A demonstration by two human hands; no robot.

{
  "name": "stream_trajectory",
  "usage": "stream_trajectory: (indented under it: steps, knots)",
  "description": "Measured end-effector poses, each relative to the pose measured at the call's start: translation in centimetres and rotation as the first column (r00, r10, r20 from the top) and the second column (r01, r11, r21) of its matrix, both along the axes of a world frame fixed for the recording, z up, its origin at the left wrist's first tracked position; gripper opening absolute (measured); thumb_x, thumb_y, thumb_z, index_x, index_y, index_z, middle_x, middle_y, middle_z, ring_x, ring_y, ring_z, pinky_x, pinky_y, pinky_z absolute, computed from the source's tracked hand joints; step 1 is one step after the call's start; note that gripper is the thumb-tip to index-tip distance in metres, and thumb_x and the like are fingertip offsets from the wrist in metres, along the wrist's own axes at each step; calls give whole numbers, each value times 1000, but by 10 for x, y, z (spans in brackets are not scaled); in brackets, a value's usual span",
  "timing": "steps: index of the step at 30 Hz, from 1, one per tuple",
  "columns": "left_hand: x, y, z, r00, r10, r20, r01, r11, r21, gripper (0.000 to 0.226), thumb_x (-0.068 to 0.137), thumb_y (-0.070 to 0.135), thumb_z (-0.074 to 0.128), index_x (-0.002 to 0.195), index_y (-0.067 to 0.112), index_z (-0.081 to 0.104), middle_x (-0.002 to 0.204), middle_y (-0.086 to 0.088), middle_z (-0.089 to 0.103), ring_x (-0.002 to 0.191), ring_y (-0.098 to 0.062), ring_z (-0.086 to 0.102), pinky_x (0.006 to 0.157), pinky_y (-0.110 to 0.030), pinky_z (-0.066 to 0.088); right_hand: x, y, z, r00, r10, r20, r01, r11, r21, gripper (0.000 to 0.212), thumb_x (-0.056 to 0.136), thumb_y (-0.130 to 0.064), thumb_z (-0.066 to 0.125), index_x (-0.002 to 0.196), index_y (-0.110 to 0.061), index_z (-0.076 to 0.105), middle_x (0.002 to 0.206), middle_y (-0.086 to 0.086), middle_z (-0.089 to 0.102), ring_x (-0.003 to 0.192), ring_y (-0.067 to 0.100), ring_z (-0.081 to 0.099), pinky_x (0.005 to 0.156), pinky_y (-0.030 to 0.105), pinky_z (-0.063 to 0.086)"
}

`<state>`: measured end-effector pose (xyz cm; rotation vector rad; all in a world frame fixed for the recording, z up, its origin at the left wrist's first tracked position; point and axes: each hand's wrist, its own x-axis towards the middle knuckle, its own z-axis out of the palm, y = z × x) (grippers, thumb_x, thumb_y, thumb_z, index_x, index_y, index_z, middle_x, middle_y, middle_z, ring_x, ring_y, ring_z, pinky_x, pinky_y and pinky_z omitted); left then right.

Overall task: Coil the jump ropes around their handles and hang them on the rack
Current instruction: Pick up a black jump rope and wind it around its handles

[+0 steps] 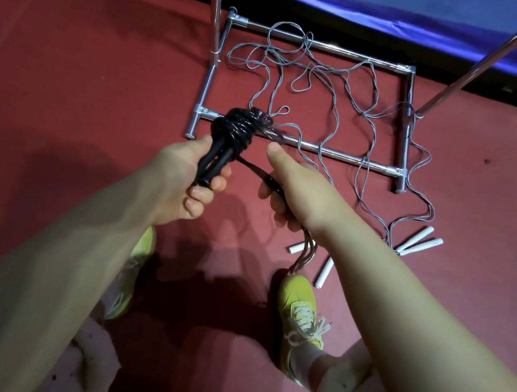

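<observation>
While our left hand (pixel 187 172) squeezes the black handles (pixel 217 160), our right hand (pixel 291 187) grips the floppy black rope (pixel 254 170) (soft, bendy), so we hold it near the coil.

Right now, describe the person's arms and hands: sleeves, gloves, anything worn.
Both forearms are bare to the frame edge, with no sleeves showing. The left hand and right hand wear no gloves. No rings, watch or bands are visible on either wrist.
</observation>
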<state>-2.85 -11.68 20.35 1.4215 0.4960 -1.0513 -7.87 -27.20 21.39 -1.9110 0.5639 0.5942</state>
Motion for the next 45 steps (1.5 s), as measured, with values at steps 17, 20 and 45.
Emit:
stream_trajectory:
  steps: [17,20,45]
  knots:
    - [-1,-4,-10,800,-456,390,152,783,603,51,98,43,37,63,11,55,48,1,48,50,-18,43,58,-30,33,-6,0,0,993,92,-68,-65,944,323,34,91,-33,41,91,-3,59,53,0,48,39,13,44,39,20,36]
    - [-3,-4,-9,758,-560,334,224,706,672,52,99,42,35,60,11,51,50,0,47,52,-19,43,63,-30,30,-7,-3,4,989,148,-23,-135,946,295,26,83,-24,48,85,-2,62,48,1,45,39,15,46,40,19,38]
    - [-56,-14,32,-41,-919,391,770,220,598,34,76,56,64,72,28,44,69,11,54,60,-3,49,56,-18,37,-13,-56,16,922,383,-49,-303,797,522,7,75,-15,58,69,-12,57,44,-9,44,35,1,26,38,16,15]
